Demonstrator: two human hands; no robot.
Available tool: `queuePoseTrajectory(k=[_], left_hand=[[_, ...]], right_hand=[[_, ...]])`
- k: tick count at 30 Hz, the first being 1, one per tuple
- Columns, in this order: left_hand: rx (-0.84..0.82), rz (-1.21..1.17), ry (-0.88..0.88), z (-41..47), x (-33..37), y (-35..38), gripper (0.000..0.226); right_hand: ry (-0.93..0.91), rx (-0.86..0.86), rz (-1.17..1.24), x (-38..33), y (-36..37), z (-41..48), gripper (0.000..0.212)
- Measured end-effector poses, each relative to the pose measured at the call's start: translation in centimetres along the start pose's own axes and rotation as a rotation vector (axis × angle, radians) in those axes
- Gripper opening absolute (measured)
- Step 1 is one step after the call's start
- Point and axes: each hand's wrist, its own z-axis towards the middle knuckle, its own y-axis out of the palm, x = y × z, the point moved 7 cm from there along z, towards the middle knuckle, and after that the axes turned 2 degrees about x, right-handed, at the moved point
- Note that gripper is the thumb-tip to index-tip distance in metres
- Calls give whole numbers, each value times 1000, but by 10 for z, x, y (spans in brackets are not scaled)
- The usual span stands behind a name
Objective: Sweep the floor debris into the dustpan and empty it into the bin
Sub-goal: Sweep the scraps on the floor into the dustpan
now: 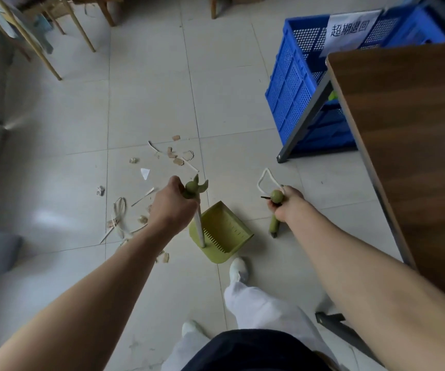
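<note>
On the pale tiled floor [149, 103] the cardboard and paper scraps [174, 155] are all unswept, the green plastic dustpan [224, 232] sits empty, left hand [171, 203] wrapped round its pole, right hand [287, 203] gripping the green broom handle [274, 223], no bin visible.

Beneath you is a pale grey tiled floor [149, 108] with thin dark grout lines. Scattered on it, ahead and to your left, lie bits of debris [174, 155]: torn brown cardboard scraps, white strips, a white paper triangle [145, 173], a crumpled silvery scrap [100, 190] and a looped white cord [119, 210]. A green dustpan [222, 232] rests on the tiles just ahead of your white shoe [238, 269], a blue perforated crate [304, 84] stands on the floor at the right, and wooden chair legs [82, 30] stand at the far left.
</note>
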Motion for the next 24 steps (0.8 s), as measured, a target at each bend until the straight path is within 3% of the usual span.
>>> queuePoseTrajectory(k=[7, 14, 18, 24], left_hand=[[44, -25, -70, 30, 16, -1, 20], [75, -134, -157, 70, 7, -29, 17], [82, -163, -143, 98, 6, -46, 16], [142, -203, -168, 136, -9, -78, 17]], right_hand=[[71, -223, -121, -13, 75, 9, 22], [-16, -262, -192, -54, 124, 7, 22], [-94, -207, -392, -74, 161, 21, 14], [-106, -216, -659, -82, 229, 39, 24]])
